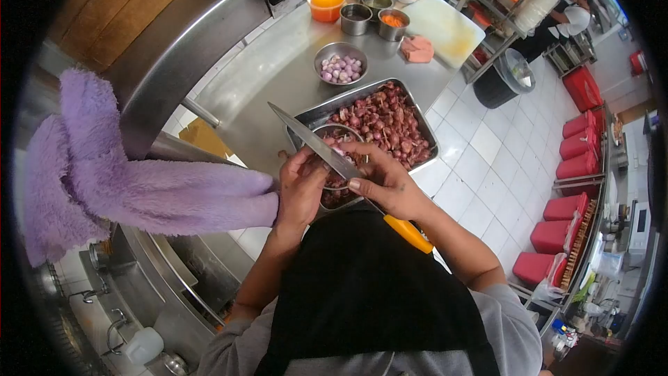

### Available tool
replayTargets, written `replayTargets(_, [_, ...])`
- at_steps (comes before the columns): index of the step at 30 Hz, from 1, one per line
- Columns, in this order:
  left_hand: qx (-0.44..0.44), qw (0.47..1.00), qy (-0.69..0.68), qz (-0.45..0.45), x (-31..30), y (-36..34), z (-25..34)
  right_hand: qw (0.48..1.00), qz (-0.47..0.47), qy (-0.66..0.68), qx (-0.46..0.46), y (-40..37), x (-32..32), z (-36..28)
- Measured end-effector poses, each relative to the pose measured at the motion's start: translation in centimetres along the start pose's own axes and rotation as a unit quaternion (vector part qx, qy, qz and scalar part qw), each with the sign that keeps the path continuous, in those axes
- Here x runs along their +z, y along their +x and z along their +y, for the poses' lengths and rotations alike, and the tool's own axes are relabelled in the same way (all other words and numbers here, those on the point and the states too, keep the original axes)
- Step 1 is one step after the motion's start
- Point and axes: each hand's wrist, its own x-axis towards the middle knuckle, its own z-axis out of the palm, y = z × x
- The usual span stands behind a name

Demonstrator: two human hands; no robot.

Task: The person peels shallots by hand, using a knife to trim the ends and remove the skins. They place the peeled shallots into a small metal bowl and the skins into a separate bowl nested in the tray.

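Note:
My right hand point(387, 182) grips a long knife point(314, 141) with an orange handle point(408, 233), its blade slanting up to the left. My left hand point(300, 182) holds a small shallot against the blade, the shallot mostly hidden by my fingers. Both hands work over a small steel bowl point(325, 132) that rests in a metal tray point(423, 122) heaped with unpeeled red shallots point(384, 122). Farther along the steel counter point(278, 69), a round bowl point(340, 63) holds peeled shallots.
Several steel bowls with chopped ingredients point(379, 10), an orange tub point(327, 1) and a white cutting board point(445, 26) stand at the counter's far end. A purple towel point(125, 181) hangs at left. A black bin point(504, 78) and red crates point(567, 188) are on the tiled floor. A person point(567, 21) works far off.

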Motion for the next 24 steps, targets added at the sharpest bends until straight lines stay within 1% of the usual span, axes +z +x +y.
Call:
replayTargets(4, [-0.005, 1.000, -0.025, 0.000, -0.3, 0.1, -0.2, 1.000, 0.006, 0.003, 0.014, 0.0, -0.1, 0.1])
replayTargets(6, [-0.014, 0.999, -0.033, -0.006, -0.1, 0.1, 0.0, 0.998, 0.024, 0.051, -0.006, 0.2, -0.1, 0.6])
replayTargets(7, [-0.015, 0.999, -0.045, -0.014, 0.3, 0.1, 0.3, 0.998, 0.023, 0.052, -0.006, 0.1, -0.3, 0.5])
replayTargets(9, [-0.017, 0.998, -0.056, -0.022, 0.4, 0.4, 0.4, 0.986, -0.006, 0.145, 0.084, -0.1, -0.8, -0.1])
replayTargets(10, [-0.030, 0.996, -0.082, -0.025, 0.1, 0.5, 0.2, 0.986, -0.006, 0.145, 0.084, -0.1, -0.8, -0.2])
replayTargets(12, [-0.042, 0.993, -0.107, -0.028, 0.0, 0.7, 0.0, 0.968, -0.005, 0.226, 0.112, 0.0, -0.8, -0.3])
replayTargets(13, [-0.042, 0.992, -0.114, -0.021, 0.2, 0.8, 0.0, 0.968, -0.006, 0.226, 0.112, 0.1, -0.9, 0.0])
replayTargets(15, [-0.040, 0.992, -0.119, -0.014, 0.2, 0.8, 0.2, 0.976, 0.047, 0.189, 0.094, 0.3, -1.5, 0.9])
replayTargets(17, [-0.062, 0.990, -0.126, -0.007, 0.2, 0.8, 0.6, 0.981, 0.046, 0.171, 0.084, 0.3, -2.4, 1.3])
replayTargets(19, [-0.062, 0.990, -0.127, -0.016, 0.1, 0.9, 0.8, 0.983, 0.058, 0.148, 0.093, 0.2, -2.7, 1.5])
replayTargets(20, [-0.063, 0.989, -0.128, -0.025, 0.1, 0.9, 0.8, 0.982, 0.071, 0.118, 0.127, 0.0, -2.7, 1.4])
replayTargets(21, [-0.064, 0.989, -0.129, -0.027, -0.1, 1.0, 0.5, 0.982, 0.072, 0.117, 0.127, -0.2, -2.4, 1.2])
replayTargets(23, [-0.046, 0.994, -0.085, -0.046, -1.0, 1.1, -0.4, 0.994, 0.062, 0.065, 0.062, -0.3, -1.5, 0.8])
replayTargets(24, [-0.046, 0.994, -0.085, -0.046, -0.8, 1.0, -0.5, 0.995, 0.032, 0.061, 0.072, -0.6, -1.7, 0.4])
